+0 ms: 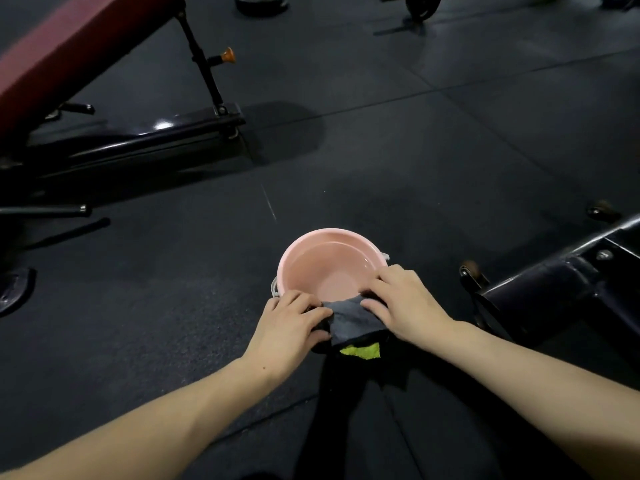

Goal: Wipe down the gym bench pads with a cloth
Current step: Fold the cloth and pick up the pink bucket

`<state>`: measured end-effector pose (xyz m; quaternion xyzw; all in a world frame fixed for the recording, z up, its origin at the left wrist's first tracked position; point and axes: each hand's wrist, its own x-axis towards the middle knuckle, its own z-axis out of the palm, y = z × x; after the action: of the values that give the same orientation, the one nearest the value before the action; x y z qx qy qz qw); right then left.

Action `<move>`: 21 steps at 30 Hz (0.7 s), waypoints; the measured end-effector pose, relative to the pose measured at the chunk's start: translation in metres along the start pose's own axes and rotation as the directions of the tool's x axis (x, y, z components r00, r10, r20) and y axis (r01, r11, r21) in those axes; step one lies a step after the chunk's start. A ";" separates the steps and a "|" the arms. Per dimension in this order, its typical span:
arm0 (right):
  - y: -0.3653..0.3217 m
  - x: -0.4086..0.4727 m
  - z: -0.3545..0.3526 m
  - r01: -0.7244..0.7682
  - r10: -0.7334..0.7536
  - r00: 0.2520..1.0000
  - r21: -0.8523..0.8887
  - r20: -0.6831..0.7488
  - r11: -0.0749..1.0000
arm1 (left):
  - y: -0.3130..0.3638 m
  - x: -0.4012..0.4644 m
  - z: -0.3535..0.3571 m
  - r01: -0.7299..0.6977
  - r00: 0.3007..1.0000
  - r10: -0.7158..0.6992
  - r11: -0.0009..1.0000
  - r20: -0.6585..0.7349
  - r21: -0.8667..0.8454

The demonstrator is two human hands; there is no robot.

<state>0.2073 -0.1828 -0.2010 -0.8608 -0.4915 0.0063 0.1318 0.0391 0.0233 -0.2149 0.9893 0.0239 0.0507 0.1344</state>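
Head view: left hand [291, 320] and right hand [401, 303] fingers curled, gripping grey cloth [353, 318] over pink basin [325, 261]. Wring evenly over water before wiping red bench pad [52, 53].

Left hand [289, 325] and right hand [403, 304] gripping grey cloth [351, 322] over near rim of pink basin [329, 268], red bench pad [52, 60] at far-left floor [433, 150]
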 end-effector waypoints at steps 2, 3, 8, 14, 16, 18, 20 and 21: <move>0.003 -0.004 -0.001 0.090 -0.091 0.995 0.025 0.042 0.996 | -0.002 0.000 0.001 0.001 1.000 -0.001 1.000 -0.001 -0.007; 0.005 -0.007 0.000 0.132 -0.135 0.988 0.038 0.079 0.991 | -0.003 0.001 0.001 -0.010 1.000 0.010 1.000 -0.003 0.005; 0.008 -0.024 0.015 0.184 -0.188 0.980 0.068 0.065 0.981 | -0.001 0.004 0.002 -0.180 0.982 0.184 0.977 -0.034 0.115; 0.008 -0.029 0.020 0.235 -0.237 0.971 0.049 0.033 0.971 | -0.008 -0.006 0.019 -0.322 0.943 0.332 0.925 -0.017 0.200; 0.008 -0.029 0.021 0.251 -0.252 0.967 0.055 0.016 0.966 | -0.011 -0.006 0.019 -0.346 0.932 0.363 0.906 -0.025 0.243; 0.009 -0.028 0.023 0.248 -0.249 0.969 0.061 0.007 0.967 | -0.009 -0.004 0.020 -0.359 0.923 0.382 0.902 -0.053 0.240; 0.011 -0.026 0.023 0.245 -0.247 0.969 0.078 0.020 0.966 | -0.004 -0.003 0.019 -0.337 0.928 0.360 0.921 -0.096 0.196; 0.012 -0.026 0.023 0.245 -0.249 0.968 0.088 0.029 0.966 | -0.003 -0.002 0.018 -0.319 0.934 0.341 0.931 -0.104 0.178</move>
<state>0.2010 -0.2052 -0.2288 -0.7864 -0.5967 0.0275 0.1574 0.0393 0.0210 -0.2334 0.9811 -0.1301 0.1364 0.0430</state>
